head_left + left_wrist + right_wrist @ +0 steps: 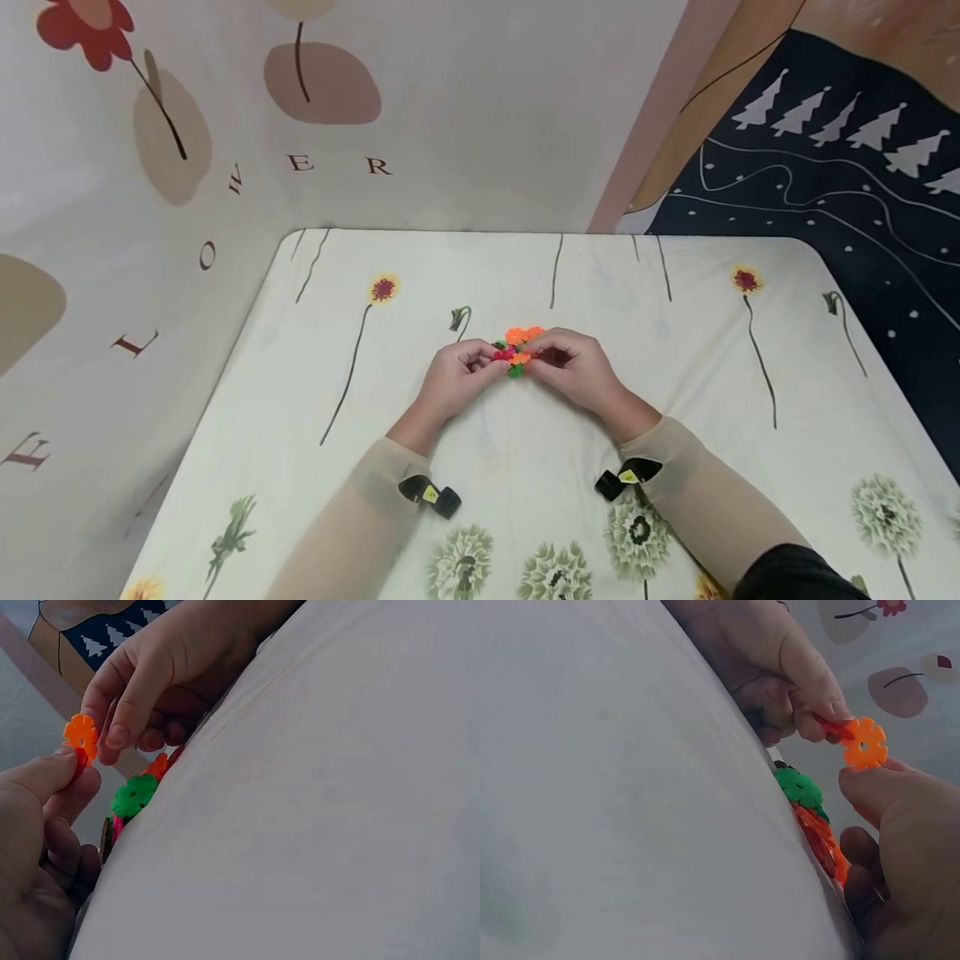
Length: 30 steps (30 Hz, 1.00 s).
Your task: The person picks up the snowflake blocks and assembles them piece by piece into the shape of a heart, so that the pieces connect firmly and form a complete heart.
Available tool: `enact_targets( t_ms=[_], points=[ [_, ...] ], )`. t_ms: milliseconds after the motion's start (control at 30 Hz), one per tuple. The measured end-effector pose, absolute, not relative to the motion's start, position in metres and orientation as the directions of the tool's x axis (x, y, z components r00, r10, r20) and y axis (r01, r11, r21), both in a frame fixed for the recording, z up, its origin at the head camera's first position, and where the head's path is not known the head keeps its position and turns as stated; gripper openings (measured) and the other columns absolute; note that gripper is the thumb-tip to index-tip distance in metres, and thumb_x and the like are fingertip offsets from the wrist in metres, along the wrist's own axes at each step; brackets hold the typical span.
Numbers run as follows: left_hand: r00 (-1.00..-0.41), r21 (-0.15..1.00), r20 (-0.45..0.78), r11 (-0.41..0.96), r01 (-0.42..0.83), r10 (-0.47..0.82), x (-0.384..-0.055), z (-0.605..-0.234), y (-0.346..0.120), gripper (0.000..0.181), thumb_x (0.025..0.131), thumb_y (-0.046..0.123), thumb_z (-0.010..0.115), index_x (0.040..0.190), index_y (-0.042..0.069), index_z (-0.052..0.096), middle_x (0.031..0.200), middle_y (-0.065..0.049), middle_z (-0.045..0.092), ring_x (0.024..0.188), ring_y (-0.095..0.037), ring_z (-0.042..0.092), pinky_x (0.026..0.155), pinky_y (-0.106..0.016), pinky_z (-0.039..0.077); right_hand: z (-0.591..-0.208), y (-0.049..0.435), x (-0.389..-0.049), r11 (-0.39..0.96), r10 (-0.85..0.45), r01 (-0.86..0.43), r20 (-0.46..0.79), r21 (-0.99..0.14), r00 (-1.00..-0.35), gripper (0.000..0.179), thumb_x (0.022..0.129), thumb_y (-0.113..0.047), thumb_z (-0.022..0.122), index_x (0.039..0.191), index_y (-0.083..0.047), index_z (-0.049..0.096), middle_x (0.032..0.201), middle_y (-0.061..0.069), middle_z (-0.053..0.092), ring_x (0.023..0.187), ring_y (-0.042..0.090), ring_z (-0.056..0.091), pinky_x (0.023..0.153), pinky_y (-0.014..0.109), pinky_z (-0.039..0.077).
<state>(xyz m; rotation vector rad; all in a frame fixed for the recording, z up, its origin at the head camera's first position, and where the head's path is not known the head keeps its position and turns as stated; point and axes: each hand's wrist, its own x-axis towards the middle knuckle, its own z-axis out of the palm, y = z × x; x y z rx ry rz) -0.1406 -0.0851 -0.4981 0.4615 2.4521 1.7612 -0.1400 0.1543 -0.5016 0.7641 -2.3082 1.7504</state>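
My left hand (456, 382) pinches a red interlocking plastic disc (79, 763) between thumb and index finger. An orange flower-shaped interlocking disc (871, 756) meets the red one at its edge, the two set at an angle to each other. My right hand (581, 371) pinches the orange disc between thumb and fingers, its far fingers partly hidden in the right wrist view. Both hands are close together over a small heap of discs, in which a green disc (135, 796) and several orange and pink ones show.
The heap lies on a white cloth (510, 467) printed with flowers, toward the far half of the table. A pale wall hanging (480, 167) with letters rises behind and at the left. Dark fabric with white trees (810, 183) hangs at the right.
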Motion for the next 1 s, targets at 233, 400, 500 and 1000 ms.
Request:
enact_targets(
  t_ms=[233, 400, 500, 1000],
  points=[
    [-0.96, 0.944, 0.094, 0.283, 0.169, 0.263, -0.1416, -0.4962, -0.0837, 0.007, 0.096, 0.014, 0.082, 0.094, 0.009, 0.077, 0.075, 0.002, 0.068, 0.067, -0.015, 0.057, 0.059, -0.023, 0.045, -0.4994, 0.1579, -0.1435, 0.395, -0.285, -0.498, 0.412, -0.772, -0.865, 0.019, 0.085, -0.004, 0.091, 0.102, -0.009, 0.082, 0.093, 0.001, 0.075, 0.079, 0.018, 0.059, 0.07, 0.027, 0.049],
    [-0.967, 0.952, 0.079, 0.269, 0.144, 0.241, -0.1406, -0.4969, -0.0832, 0.008, 0.097, 0.016, 0.081, 0.096, 0.009, 0.078, 0.075, 0.002, 0.068, 0.068, -0.015, 0.058, 0.06, -0.023, 0.046, -0.4993, 0.16, -0.1442, 0.562, -0.307, -0.452, 0.333, -0.693, -0.892, 0.023, 0.084, -0.019, 0.094, 0.103, -0.012, 0.083, 0.092, -0.003, 0.072, 0.083, 0.016, 0.056, 0.075, 0.033, 0.048],
    [-0.968, 0.956, 0.071, 0.26, 0.135, 0.24, -0.1402, -0.499, -0.0833, 0.008, 0.097, 0.017, 0.081, 0.098, 0.01, 0.079, 0.077, 0.002, 0.07, 0.07, -0.015, 0.059, 0.062, -0.024, 0.048, -0.4996, 0.1599, -0.144, 0.62, -0.322, -0.43, 0.286, -0.657, -0.902, 0.027, 0.085, -0.023, 0.093, 0.107, -0.01, 0.083, 0.097, 0.0, 0.07, 0.088, 0.018, 0.057, 0.078, 0.036, 0.049],
    [-0.97, 0.953, 0.071, 0.271, 0.135, 0.234, -0.141, -0.4988, -0.0832, 0.008, 0.097, 0.017, 0.081, 0.097, 0.01, 0.078, 0.076, 0.001, 0.068, 0.07, -0.018, 0.057, 0.062, -0.023, 0.046, -0.4975, 0.157, -0.1445, 0.59, -0.309, -0.391, 0.249, -0.706, -0.918, 0.019, 0.089, -0.012, 0.088, 0.106, -0.01, 0.08, 0.095, -0.002, 0.072, 0.084, 0.018, 0.055, 0.076, 0.035, 0.048]
  ],
)
